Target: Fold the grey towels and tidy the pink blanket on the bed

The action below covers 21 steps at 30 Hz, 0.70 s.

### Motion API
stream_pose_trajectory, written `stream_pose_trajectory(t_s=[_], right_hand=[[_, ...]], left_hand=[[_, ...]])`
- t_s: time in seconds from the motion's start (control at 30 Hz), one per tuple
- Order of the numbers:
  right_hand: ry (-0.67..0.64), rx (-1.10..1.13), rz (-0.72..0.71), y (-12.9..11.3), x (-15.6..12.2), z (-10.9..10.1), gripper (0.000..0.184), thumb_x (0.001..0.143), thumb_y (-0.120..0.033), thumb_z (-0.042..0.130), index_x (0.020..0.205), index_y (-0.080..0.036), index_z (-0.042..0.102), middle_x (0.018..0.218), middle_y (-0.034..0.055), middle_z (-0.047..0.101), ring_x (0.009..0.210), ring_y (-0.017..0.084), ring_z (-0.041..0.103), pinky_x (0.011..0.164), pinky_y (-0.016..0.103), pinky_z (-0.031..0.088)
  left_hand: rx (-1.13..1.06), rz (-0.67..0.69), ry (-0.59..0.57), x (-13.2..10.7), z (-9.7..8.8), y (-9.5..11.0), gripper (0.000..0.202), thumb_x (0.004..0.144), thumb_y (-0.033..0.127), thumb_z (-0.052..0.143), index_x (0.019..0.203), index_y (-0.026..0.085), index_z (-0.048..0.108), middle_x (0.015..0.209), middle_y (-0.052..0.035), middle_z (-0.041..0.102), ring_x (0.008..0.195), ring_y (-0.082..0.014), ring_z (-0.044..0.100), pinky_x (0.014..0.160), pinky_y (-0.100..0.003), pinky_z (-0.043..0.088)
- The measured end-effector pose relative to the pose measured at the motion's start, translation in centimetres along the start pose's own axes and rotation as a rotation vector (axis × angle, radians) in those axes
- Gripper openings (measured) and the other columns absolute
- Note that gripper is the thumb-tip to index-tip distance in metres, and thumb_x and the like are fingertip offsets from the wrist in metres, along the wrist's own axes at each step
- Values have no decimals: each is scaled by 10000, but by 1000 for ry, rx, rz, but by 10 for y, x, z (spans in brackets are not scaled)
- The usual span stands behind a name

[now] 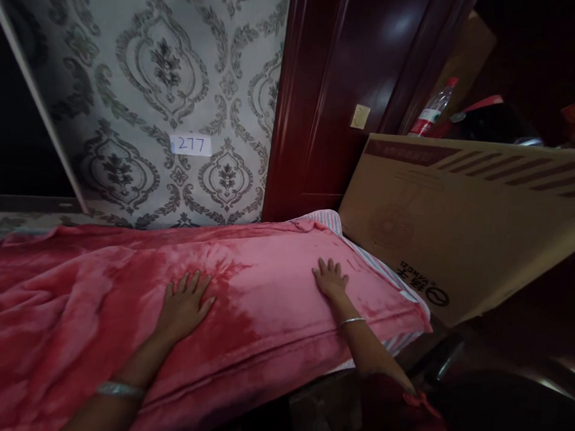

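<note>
A pink fleece blanket [264,266] lies spread over a bed, its surface brushed darker in a patch near the middle. My left hand [183,303] rests flat on it with the fingers spread, holding nothing. My right hand [331,279] also lies flat and open on the blanket, close to its right end. Each wrist wears a silver bangle. A striped sheet [392,275] shows under the blanket's right edge.
A large cardboard box [489,216] leans against the bed's right end. A plastic bottle [431,111] and other items stand behind it. Patterned wallpaper with a label reading 277 [190,145] backs the bed, beside a dark red wooden door frame [320,99].
</note>
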State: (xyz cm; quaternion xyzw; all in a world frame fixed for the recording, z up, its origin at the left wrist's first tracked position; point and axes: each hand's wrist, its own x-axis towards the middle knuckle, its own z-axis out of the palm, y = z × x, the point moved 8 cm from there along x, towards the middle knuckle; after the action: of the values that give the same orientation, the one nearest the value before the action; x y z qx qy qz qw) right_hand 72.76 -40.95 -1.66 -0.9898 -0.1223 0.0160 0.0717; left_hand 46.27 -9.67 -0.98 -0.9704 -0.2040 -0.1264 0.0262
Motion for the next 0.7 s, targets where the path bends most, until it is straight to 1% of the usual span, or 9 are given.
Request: stream_pose_trajectory(t_s=[0.07, 0.13, 0.23, 0.27, 0.33, 0.37, 0.43, 0.57, 0.7], right_hand=[[15, 24, -97, -36, -5, -3, 616, 1034, -490, 230, 1608, -267, 223, 1680, 98, 145, 1534, 324, 131, 1159, 619, 201], [1, 68, -390, -100, -23, 1, 631, 1018, -489, 260, 1606, -262, 242, 1680, 84, 132, 1534, 341, 122, 1166, 631, 175], [-43, 110, -668, -174, -50, 15, 611, 964, -580, 375, 1552, -418, 339, 1646, -86, 231, 1535, 277, 153, 1226, 466, 149], [-51, 132, -763, -190, -56, 18, 603, 956, -590, 380, 1540, -441, 349, 1635, -108, 250, 1534, 270, 159, 1232, 440, 138], [-44, 153, -846, -198, -51, 21, 579, 961, -580, 366, 1528, -464, 359, 1622, -124, 270, 1529, 254, 180, 1239, 414, 124], [-33, 149, -834, -192, -39, 20, 571, 971, -567, 349, 1531, -461, 356, 1625, -118, 265, 1528, 247, 187, 1241, 415, 120], [-24, 107, -705, -159, -3, 16, 561, 992, -541, 319, 1543, -434, 347, 1638, -96, 245, 1528, 232, 187, 1238, 419, 124], [-41, 22, -416, -61, 70, 4, 577, 1027, -519, 268, 1576, -346, 303, 1671, -21, 188, 1535, 243, 152, 1220, 505, 125], [-3, -4, -185, 23, 110, -2, 582, 1045, -464, 220, 1591, -274, 279, 1682, 52, 150, 1538, 292, 121, 1198, 584, 115]], left_hand=[[2, -3, -7, 0, 0, -1, 595, 950, 421, 440, 1496, 187, 474, 1585, -152, 397, 1485, -358, 314, 1188, -598, 222], [9, -3, -18, 0, 2, -2, 599, 950, 422, 431, 1500, 186, 467, 1590, -147, 388, 1492, -352, 303, 1194, -595, 212], [31, 5, -22, 0, 4, -4, 607, 948, 420, 416, 1503, 176, 462, 1596, -146, 376, 1493, -352, 301, 1195, -590, 214], [39, 9, -16, 1, 5, -5, 608, 946, 414, 411, 1501, 172, 464, 1594, -148, 379, 1491, -353, 306, 1193, -589, 218], [48, 14, 1, 2, 8, -7, 610, 937, 406, 404, 1495, 170, 473, 1587, -148, 390, 1485, -355, 319, 1187, -594, 227], [50, 18, 10, 3, 9, -8, 615, 933, 410, 399, 1494, 171, 475, 1583, -145, 396, 1484, -356, 321, 1184, -596, 231], [51, 24, 24, 5, 14, -11, 633, 922, 431, 389, 1493, 172, 478, 1580, -139, 402, 1481, -359, 325, 1181, -597, 239], [41, 37, 59, 6, 21, -16, 675, 896, 488, 384, 1481, 171, 498, 1576, -133, 411, 1464, -370, 355, 1175, -594, 254], [39, 54, 103, 6, 24, -21, 674, 888, 496, 364, 1458, 177, 532, 1557, -122, 445, 1452, -363, 379, 1168, -590, 273]])
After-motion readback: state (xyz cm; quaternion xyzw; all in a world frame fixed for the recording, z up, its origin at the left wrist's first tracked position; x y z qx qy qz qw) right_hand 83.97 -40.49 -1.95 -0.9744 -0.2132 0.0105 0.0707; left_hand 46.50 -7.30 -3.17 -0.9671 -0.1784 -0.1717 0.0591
